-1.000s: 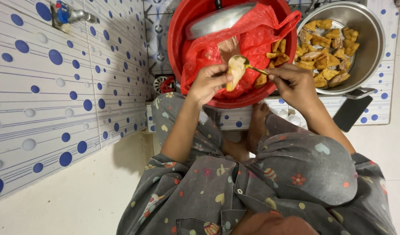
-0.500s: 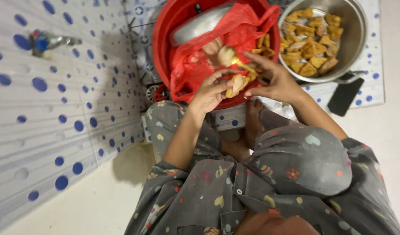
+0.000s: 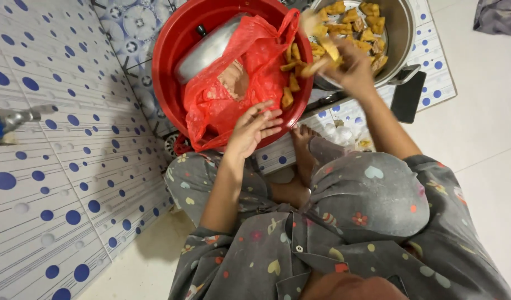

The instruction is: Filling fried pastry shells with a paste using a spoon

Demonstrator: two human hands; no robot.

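Note:
My left hand (image 3: 255, 128) is open with fingers spread, palm down over the near edge of a red plastic bag (image 3: 233, 94) that lies in a red basin (image 3: 165, 83). My right hand (image 3: 351, 65) is blurred over the rim of a metal pot (image 3: 403, 39), shut on a yellow cut piece (image 3: 318, 62). The pot holds several yellow chunks (image 3: 350, 25). A few more yellow pieces (image 3: 291, 75) lie in the basin beside the bag. A metal lid (image 3: 205, 50) rests in the basin behind the bag.
I sit on the floor with my knees up and a bare foot (image 3: 305, 139) near the basin. A black phone (image 3: 408, 97) lies right of the pot. A dotted tiled wall with a tap (image 3: 13, 119) stands at the left. Grey cloth (image 3: 497, 16) lies far right.
Both hands held a yellow piece over the basin; now my right hand has swung right to the pot with a piece, and my left hand has let go and opened.

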